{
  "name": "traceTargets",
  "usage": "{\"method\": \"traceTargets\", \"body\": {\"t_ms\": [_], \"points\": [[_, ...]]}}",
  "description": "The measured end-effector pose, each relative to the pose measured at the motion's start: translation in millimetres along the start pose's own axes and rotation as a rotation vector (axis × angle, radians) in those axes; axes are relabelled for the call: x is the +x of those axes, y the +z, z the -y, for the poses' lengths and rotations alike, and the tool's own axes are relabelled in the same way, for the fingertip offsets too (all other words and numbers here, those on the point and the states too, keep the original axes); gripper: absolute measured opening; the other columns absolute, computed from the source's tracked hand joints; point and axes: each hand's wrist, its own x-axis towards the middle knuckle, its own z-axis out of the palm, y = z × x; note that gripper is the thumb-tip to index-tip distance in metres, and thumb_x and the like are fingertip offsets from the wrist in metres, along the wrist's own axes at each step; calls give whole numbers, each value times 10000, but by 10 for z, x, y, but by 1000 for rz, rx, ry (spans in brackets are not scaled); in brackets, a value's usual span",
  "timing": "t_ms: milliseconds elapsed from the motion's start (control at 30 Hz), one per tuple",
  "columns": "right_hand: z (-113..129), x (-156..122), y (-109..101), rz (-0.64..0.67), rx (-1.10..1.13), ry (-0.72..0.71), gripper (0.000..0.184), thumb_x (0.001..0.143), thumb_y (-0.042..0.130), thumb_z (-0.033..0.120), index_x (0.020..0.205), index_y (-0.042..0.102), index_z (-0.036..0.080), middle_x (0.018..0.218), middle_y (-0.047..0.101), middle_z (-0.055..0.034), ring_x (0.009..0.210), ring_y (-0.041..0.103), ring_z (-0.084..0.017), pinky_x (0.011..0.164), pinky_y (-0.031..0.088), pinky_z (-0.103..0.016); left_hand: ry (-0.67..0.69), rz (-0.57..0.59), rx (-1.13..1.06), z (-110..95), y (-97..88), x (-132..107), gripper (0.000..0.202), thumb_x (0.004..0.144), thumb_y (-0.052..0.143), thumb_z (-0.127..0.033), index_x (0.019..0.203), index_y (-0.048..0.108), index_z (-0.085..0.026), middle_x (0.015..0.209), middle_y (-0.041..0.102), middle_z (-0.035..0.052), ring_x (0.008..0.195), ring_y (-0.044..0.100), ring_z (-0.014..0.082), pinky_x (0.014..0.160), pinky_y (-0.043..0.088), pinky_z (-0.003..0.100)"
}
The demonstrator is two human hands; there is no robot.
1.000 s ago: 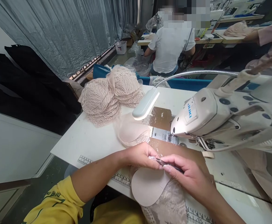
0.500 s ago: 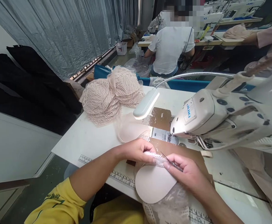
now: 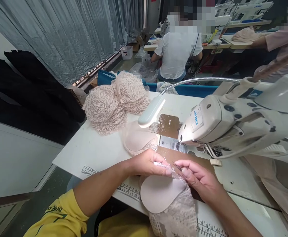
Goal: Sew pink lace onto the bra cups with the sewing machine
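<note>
My left hand (image 3: 150,164) is closed on the white lace edge of a beige lace bra (image 3: 172,210), pinched between thumb and fingers. A smooth, pale moulded cup (image 3: 160,194) of that bra lies below the hand, its lace draping over the table's front edge. In my right hand (image 3: 199,176) is a thin pointed metal tool (image 3: 177,166), its tip towards the lace; whether it is tweezers or snips I cannot tell. The right thumb is close by the lace edge. Another pale cup with lace (image 3: 139,140) rests beyond my left hand.
A JUKI sewing machine (image 3: 208,118) stands at the right, its metal plate (image 3: 168,142) set in the white table (image 3: 72,148). A lamp (image 3: 151,110) on a bendy neck hangs over the table. Stacked lace cups (image 3: 104,108) sit at the back left. Two people work beyond.
My right hand has moved slightly right and turned, so less of the metal tool shows. The lace edge is now stretched out between the hands at a steeper slant. The view has shifted a little.
</note>
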Motion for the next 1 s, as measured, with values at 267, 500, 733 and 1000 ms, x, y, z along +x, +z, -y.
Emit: {"method": "traceTargets", "body": {"t_ms": [267,500,733,1000], "points": [[29,-4,-32,67,-96,-54,369,828,553,510,1035,666,225,912,696,-56,859,635,-228,747,507,-329,-47,-11,-12,6,6,7,348,714,748,-410,891,732,-111,646,577,-9,543,419,62,472,298,183],[127,-23,21,38,-144,-60,377,826,554,505,1051,685,233,922,712,-53,850,646,-228,744,511,-334,-78,-30,-10,-26,15,-1,324,715,744,-406,847,722,-110,566,498,-41,488,353,49,456,265,192],[104,-31,1,-22,-176,-84,346,816,572,483,1048,688,253,980,721,-49,870,659,-228,757,515,-325,-72,-69,20,-20,18,-3,363,714,735,-434,886,729,-114,575,508,-33,491,354,56,445,246,196],[91,-13,34,-7,-195,-101,326,829,573,461,1064,687,266,1010,722,-37,898,657,-221,768,512,-318,-39,-41,-6,-42,20,-2,257,731,734,-346,834,725,-111,573,495,-48,495,361,47,460,264,192]]}}
